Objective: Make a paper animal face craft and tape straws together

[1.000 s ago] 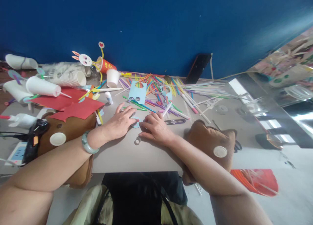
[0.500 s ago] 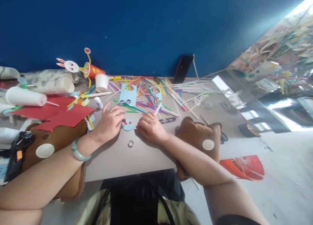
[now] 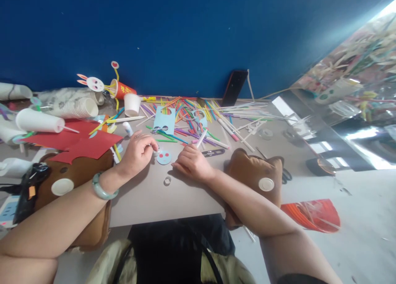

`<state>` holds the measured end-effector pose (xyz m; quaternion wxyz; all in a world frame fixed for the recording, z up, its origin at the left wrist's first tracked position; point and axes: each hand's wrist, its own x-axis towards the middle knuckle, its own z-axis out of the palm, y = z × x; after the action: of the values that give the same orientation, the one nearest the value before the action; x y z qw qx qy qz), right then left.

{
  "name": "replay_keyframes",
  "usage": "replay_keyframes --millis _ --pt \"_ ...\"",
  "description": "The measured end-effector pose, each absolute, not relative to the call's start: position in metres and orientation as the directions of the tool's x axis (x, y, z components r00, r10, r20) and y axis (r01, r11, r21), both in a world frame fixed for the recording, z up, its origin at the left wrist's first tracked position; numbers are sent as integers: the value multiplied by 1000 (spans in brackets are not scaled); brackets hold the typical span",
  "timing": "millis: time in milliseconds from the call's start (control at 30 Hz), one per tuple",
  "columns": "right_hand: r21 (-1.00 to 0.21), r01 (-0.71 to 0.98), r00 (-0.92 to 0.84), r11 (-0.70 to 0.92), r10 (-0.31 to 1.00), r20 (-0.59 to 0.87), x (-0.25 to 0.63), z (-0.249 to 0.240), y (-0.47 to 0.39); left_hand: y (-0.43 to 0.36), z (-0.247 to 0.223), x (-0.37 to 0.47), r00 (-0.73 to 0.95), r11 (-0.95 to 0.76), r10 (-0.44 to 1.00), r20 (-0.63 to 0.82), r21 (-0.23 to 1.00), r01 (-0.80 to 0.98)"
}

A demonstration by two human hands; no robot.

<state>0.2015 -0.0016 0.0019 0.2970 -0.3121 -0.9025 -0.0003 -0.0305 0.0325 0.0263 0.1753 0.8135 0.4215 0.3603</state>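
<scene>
A light blue paper disc (image 3: pixel 163 157) with red spots lies flat on the table between my hands. My left hand (image 3: pixel 140 152), with a pale green bangle on its wrist, is at the disc's left side. Its thumb and forefinger come together in a pinch; a small pale thing shows at the fingertips, too small to name. My right hand (image 3: pixel 193 162) rests on the table right of the disc, fingers curled around a white pen (image 3: pixel 201 138) that points up and away. A small clear round piece (image 3: pixel 167 181) sits below the disc.
Blue card with cut-outs (image 3: pixel 165 120) lies beyond my hands among coloured straws (image 3: pixel 185 111). Thread snips (image 3: pixel 213 152) lie right of the pen. A glue stick (image 3: pixel 127 128), red paper (image 3: pixel 93 142) and paper cups (image 3: pixel 132 104) are left. Brown cushions (image 3: pixel 255 168) flank the workspace.
My left hand's fingers have drawn away from the disc's edge and closed into a pinch, leaving more of the disc in sight. My right hand stays nearly still with the pen.
</scene>
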Motion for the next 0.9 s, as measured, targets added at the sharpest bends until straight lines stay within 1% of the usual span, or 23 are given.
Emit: replay_keyframes --millis 100,267,367,467,567,700,733,800,900 --pt "-157 548 -657 821 539 527 202 4 -2 32 28 -30 373 -585 811 452 599 547" --pt "-152 564 -662 812 554 504 202 4 -3 30 30 -29 369 -585 811 454 595 552" --pt "-143 557 -659 818 540 523 202 3 -1 30 29 -29 372 -589 807 458 582 561" --pt "-170 546 -643 821 540 544 204 3 1 33 27 -29 370 -583 811 453 576 573" --pt "-216 571 -584 792 576 572 206 5 2 38 24 -29 360 -567 822 442 576 589" --pt "-241 702 -414 670 660 627 209 18 1 42 20 -31 342 -543 838 426 586 602" --pt "-236 737 -391 633 685 614 210 23 1 42 19 -31 337 -535 843 419 590 605" --pt "-206 796 -392 569 744 541 210 32 6 43 19 -31 340 -530 847 409 598 601" --pt "-171 864 -396 474 849 351 208 43 27 44 19 -31 345 -537 843 412 610 583"
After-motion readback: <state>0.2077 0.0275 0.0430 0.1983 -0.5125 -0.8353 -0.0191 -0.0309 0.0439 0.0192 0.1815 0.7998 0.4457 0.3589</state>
